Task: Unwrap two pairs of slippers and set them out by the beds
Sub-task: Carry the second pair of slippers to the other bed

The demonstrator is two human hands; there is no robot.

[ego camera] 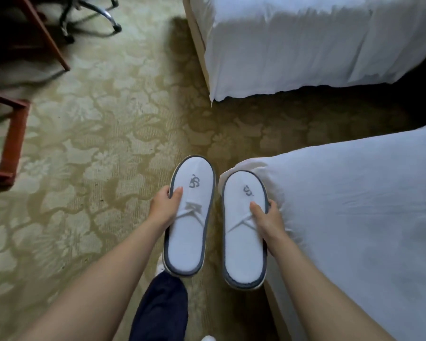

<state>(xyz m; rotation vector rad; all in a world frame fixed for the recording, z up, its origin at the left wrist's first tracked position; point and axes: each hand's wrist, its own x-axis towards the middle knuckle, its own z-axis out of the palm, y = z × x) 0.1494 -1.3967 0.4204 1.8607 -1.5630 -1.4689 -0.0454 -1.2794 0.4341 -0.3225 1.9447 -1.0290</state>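
Two white slippers with grey trim are held out flat, soles down, above the patterned carpet (89,148), one per hand. The left slipper (190,215) is gripped at its outer edge by the left hand (164,209), thumb laid over the upper near the crossed band; the right slipper (244,227) is clasped the same way by the right hand (268,221). No wrapper is seen on either slipper, so this pair is judged already unwrapped and the step in hand is judged to be setting it down. The right slipper hangs just beside the corner of the near bed (354,217); the far bed (305,45) lies well apart, across a strip of carpet. For a tidy result, both slippers should be lowered together, kept level and parallel, toes pointing one way, and placed on the carpet close to the bed side without being tucked under the hanging sheet. Grip should be let go only once the soles rest flat. A dark trouser leg (160,306) and a white shoe tip are below the left slipper, so a clear spot should be picked. No containers or packaging are in view; the second pair is not visible, possibly out of frame. A wooden frame (12,139) and a chair base (91,16) stand at left.
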